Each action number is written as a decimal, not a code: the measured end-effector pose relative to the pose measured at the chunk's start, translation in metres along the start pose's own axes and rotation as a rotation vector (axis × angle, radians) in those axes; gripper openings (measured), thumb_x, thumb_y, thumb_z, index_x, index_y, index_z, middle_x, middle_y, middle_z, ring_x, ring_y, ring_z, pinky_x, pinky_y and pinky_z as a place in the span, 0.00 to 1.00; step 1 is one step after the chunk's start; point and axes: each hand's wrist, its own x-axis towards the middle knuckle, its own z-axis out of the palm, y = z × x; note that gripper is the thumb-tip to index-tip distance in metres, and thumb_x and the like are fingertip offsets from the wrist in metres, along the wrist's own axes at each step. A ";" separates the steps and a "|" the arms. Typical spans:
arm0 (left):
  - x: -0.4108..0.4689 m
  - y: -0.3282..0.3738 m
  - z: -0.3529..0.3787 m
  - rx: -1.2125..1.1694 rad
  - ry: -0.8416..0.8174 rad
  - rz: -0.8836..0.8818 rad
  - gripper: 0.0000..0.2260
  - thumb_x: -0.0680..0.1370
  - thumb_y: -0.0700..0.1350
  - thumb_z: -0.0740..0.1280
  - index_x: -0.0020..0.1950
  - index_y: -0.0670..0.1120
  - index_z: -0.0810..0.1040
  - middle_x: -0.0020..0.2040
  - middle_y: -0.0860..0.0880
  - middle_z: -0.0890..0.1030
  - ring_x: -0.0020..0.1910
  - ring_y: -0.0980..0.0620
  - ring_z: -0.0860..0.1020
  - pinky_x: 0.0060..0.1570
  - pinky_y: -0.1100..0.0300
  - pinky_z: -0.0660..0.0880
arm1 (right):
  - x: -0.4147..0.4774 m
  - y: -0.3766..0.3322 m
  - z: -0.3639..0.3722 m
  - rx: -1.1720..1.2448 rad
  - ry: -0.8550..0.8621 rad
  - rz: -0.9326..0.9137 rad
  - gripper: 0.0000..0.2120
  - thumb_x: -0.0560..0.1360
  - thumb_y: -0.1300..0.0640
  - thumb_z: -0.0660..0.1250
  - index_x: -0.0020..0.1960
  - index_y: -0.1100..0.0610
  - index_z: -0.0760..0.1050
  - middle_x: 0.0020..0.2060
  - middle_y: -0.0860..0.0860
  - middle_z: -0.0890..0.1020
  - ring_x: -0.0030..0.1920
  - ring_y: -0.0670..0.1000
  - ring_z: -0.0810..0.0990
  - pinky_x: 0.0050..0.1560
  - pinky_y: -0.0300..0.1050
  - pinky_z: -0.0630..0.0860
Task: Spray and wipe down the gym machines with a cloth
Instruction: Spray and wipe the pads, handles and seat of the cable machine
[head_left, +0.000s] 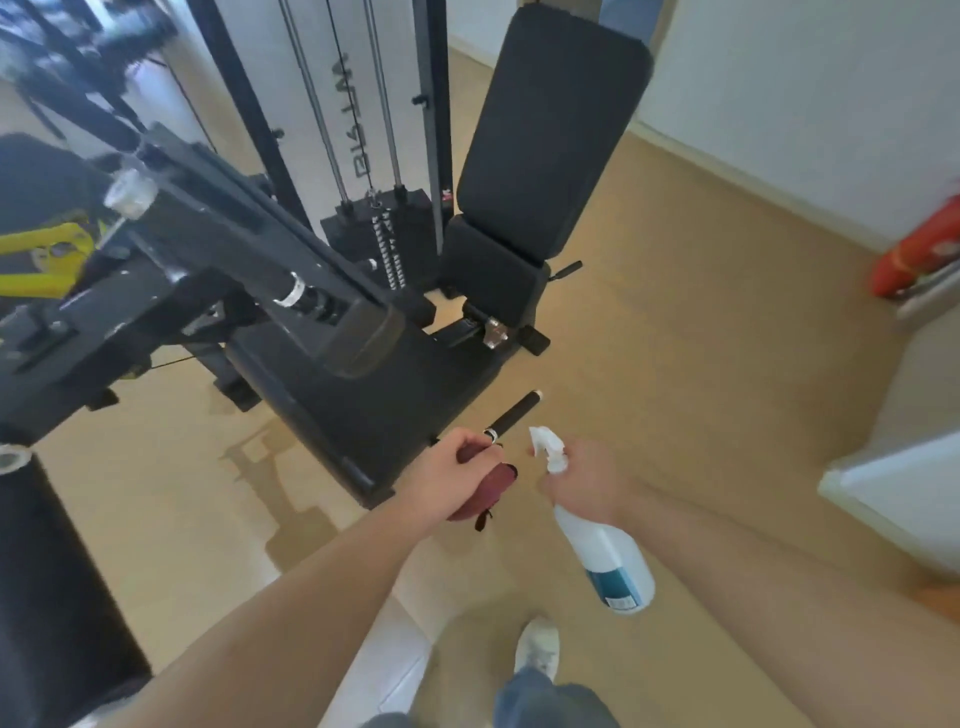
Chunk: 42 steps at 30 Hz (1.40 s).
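The left hand (460, 475) is gripping a dark red cloth (501, 480), its fingers curling round the soft, bunched fabric and clamping it onto the near end of a slim cylindrical handle (515, 417). The handle is wearing a matte black sleeve with a pale cap at its far tip and a light ring close to the hand; a loose fold of the cloth is hanging below the palm.

The right hand (587, 486) is holding a spray bottle (608, 553), fingers closing round its neck under the white plastic trigger head; the nozzle is pointing towards the handle, just beside the cloth. The bottle is a smooth, whitish plastic cylinder with a teal label near its base, tilting with that base towards the person; how much liquid is sitting inside cannot be told.

The handle is jutting out beside the near corner of the gym machine (322, 291), a black-painted steel frame. Its flat seat pad (384, 410) is lying smooth and dark, and its backrest (550, 119), a tall rounded rectangle of black padding, is standing behind it. Chrome guide rods are rising above a stack of black weight plates (363, 228).

The floor (675, 338) is showing tan and glossy; a red fire extinguisher (919, 249) is sitting by the white wall at right.
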 end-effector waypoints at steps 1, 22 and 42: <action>0.008 0.010 0.007 -0.048 0.000 -0.028 0.09 0.76 0.64 0.68 0.54 0.64 0.78 0.56 0.58 0.80 0.55 0.50 0.80 0.56 0.48 0.81 | 0.009 0.005 -0.012 0.001 0.002 -0.003 0.08 0.77 0.62 0.66 0.55 0.59 0.79 0.38 0.52 0.76 0.38 0.51 0.73 0.34 0.39 0.66; 0.238 0.121 -0.011 -0.140 0.257 0.018 0.30 0.76 0.44 0.76 0.73 0.59 0.69 0.64 0.58 0.75 0.56 0.60 0.76 0.50 0.73 0.71 | 0.260 -0.061 -0.168 -0.150 -0.183 -0.186 0.10 0.76 0.57 0.69 0.57 0.49 0.76 0.44 0.47 0.78 0.48 0.50 0.78 0.47 0.43 0.76; 0.331 0.145 -0.081 -0.625 0.751 -0.289 0.34 0.74 0.29 0.67 0.75 0.57 0.70 0.68 0.55 0.75 0.64 0.52 0.77 0.54 0.59 0.82 | 0.469 -0.218 -0.164 -0.299 -0.777 -0.426 0.11 0.72 0.60 0.74 0.49 0.47 0.77 0.45 0.52 0.82 0.47 0.52 0.83 0.49 0.48 0.83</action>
